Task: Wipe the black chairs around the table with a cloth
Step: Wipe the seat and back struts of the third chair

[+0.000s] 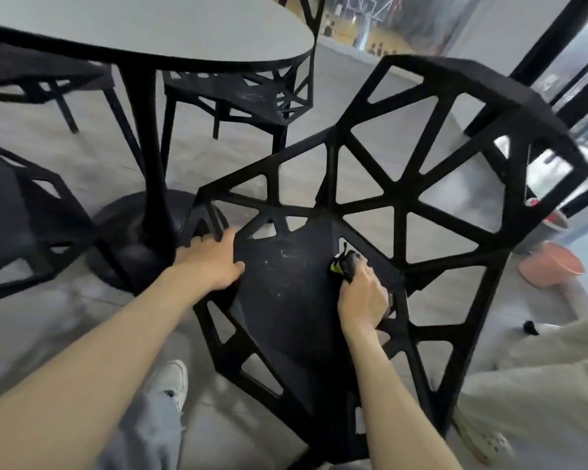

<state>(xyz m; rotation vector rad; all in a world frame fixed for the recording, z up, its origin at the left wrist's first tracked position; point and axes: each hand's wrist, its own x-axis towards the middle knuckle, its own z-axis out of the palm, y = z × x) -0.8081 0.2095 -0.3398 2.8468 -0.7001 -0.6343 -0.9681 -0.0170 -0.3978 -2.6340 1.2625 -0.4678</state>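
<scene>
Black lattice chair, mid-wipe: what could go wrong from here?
1. The dark bunched cloth in the right hand covers only a small patch, so the pale smudges on the black lattice chair's seat could be missed.
2. The cloth sits beside an opening in the seat; its loose end may snag there.
3. The left hand steadies only the seat's edge; hard strokes might shift the chair.
</scene>
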